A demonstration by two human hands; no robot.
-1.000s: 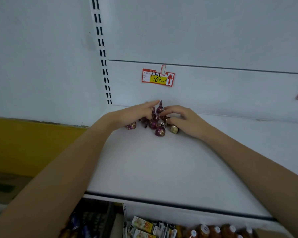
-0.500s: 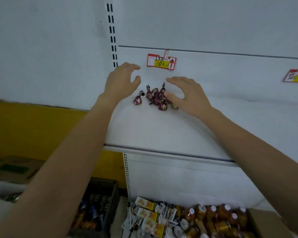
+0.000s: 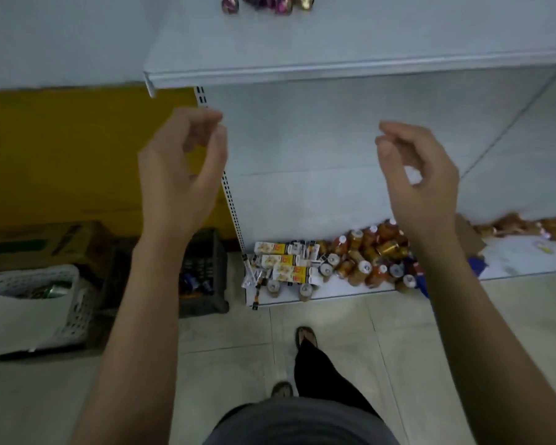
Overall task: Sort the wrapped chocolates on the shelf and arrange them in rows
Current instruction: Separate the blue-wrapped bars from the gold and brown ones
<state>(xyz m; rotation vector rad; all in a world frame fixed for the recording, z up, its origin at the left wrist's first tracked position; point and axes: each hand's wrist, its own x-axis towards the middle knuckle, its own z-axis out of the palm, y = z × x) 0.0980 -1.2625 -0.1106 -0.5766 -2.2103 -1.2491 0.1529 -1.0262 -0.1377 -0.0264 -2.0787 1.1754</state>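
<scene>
Both hands up in mid-air, below the shelf (image 3: 334, 67) and touching nothing. Left hand (image 3: 180, 175) loosely curled, fingers bent toward the thumb with a gap showing between them, palm empty. Right hand (image 3: 421, 178) much the same, fingers hooked inward near the thumb, nothing pinched. Well apart from each other, bare forearms running down to the bottom corners. Wrapped chocolates (image 3: 265, 3) way up at the top edge, clustered on the white shelf, mostly purple foil with one gold piece at the right end, one purple piece sitting slightly off to the left; tops cut off by the frame, no rows visible. Shelf front lip running across, just above the fingertips. Down below, on the bottom shelf, a jumble of orange bottles (image 3: 366, 255) with white caps lying every which way, and small yellow-and-white boxes (image 3: 284, 260) stacked just to their left. Left of the slotted upright (image 3: 230, 203), a dark crate (image 3: 203, 271) on the floor, a white perforated basket (image 3: 45, 303) further left, a cardboard box (image 3: 42, 242) behind it against the yellow wall. Tiled floor underneath, dark trouser leg (image 3: 321, 370) and sandalled feet between the arms.
</scene>
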